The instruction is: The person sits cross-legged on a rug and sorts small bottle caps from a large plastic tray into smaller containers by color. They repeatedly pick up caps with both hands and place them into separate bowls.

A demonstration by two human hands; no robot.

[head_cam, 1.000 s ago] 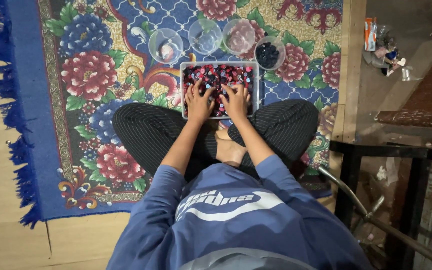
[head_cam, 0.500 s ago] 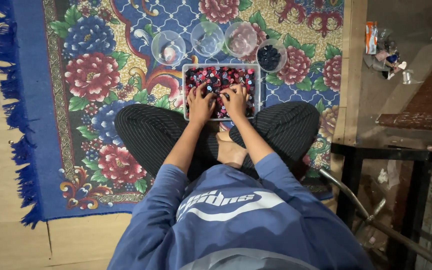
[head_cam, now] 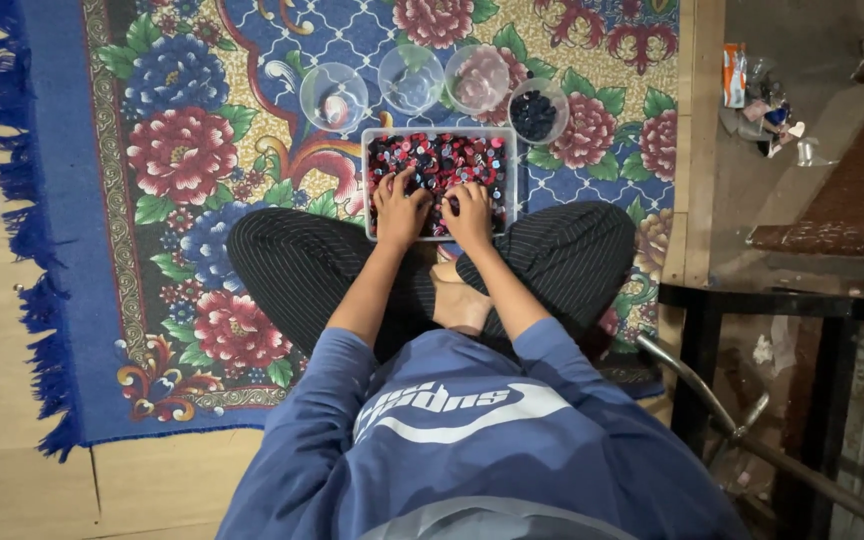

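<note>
Hands, head view: left hand [head_cam: 399, 208] and right hand [head_cam: 469, 212] rest side by side, fingers spread, in the clear tray [head_cam: 369, 180] of red and dark small pieces; whether either grips one, cannot tell. Tray lies directly ahead on the rug [head_cam: 82, 200], long axis left-right; four clear bowls [head_cam: 410, 77] just beyond it.

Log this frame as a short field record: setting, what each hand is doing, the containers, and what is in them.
setting: person cross-legged on a floral rug
left hand: in the tray, on the pieces
right hand: in the tray, beside the left
tray: clear, rectangular, full of small red, dark and pale pieces
bowls: four clear round ones beyond the tray
rightmost bowl: dark pieces
other bowls: contents unclear
grip: cannot tell
</note>
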